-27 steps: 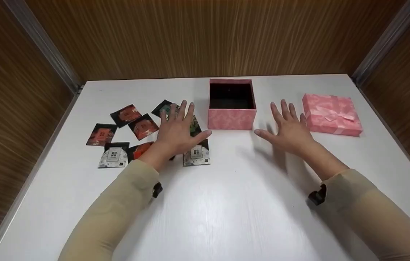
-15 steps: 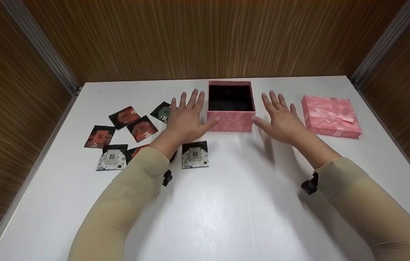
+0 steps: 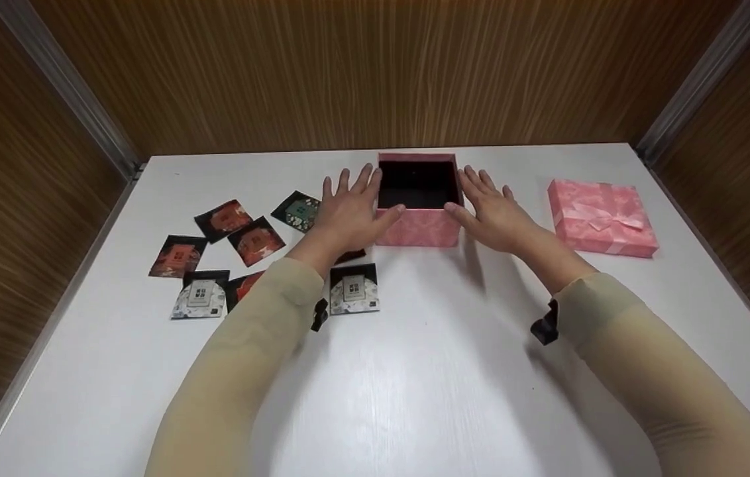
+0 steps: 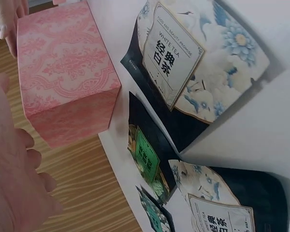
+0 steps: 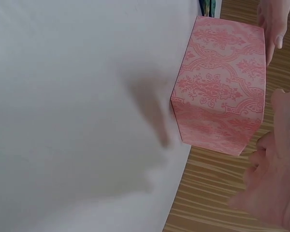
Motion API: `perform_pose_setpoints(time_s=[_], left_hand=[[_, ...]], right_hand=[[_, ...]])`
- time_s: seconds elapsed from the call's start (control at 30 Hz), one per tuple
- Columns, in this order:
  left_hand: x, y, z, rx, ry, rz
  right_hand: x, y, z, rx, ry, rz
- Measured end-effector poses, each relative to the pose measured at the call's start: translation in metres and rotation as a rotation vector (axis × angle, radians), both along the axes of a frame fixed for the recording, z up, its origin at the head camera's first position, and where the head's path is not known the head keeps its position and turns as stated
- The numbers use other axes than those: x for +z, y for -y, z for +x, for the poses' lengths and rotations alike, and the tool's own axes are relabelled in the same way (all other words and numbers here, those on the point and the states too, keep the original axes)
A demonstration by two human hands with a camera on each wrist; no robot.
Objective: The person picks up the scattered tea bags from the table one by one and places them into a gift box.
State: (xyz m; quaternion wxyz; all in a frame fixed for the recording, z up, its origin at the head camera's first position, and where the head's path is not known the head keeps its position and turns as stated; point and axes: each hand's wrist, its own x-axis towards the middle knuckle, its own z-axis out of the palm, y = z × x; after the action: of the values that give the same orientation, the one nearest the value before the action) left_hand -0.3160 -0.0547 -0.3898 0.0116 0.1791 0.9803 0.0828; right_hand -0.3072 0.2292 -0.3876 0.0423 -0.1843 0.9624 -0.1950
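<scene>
A pink patterned box [image 3: 417, 228] stands uncovered at the back middle of the table, its dark inside showing. My left hand [image 3: 348, 212] hovers at its left side with fingers straight and spread, the thumb across the front corner. Opposite it, my right hand [image 3: 497, 215] is at the right side, fingers extended and thumb near the front rim. Whether either hand touches the box I cannot tell. Below my left hand lie a white tea sachet [image 3: 355, 291] and a green tea sachet [image 3: 299, 211]; the hand and sleeve partly hide other sachets.
A pink lid [image 3: 603, 218] with a ribbon bow lies at the right. Several red sachets [image 3: 256, 242] and another white sachet [image 3: 199, 296] are spread on the left of the white table [image 3: 375, 397]. A wood-grain panel [image 3: 375, 73] rises behind it.
Both hands have moved inward toward the box's sides, the left one rightward off the sachets and the right one leftward away from the lid. Box, lid and sachets stay in place.
</scene>
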Motion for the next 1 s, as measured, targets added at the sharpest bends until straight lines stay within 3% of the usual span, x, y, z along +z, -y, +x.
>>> perform_pose_setpoints(time_s=[0.27,0.5,1.0], left_hand=[[-0.003,-0.001,-0.003,-0.004,0.032,0.002],[-0.002,-0.003,-0.005,-0.015,0.042,-0.013],[-0.004,-0.001,0.006,-0.04,0.026,-0.009]], right_hand=[[-0.006,0.002,-0.003,0.042,0.046,0.0],[-0.008,0.002,-0.003,0.038,0.027,-0.007],[-0.015,0.003,0.007,0.031,-0.024,-0.064]])
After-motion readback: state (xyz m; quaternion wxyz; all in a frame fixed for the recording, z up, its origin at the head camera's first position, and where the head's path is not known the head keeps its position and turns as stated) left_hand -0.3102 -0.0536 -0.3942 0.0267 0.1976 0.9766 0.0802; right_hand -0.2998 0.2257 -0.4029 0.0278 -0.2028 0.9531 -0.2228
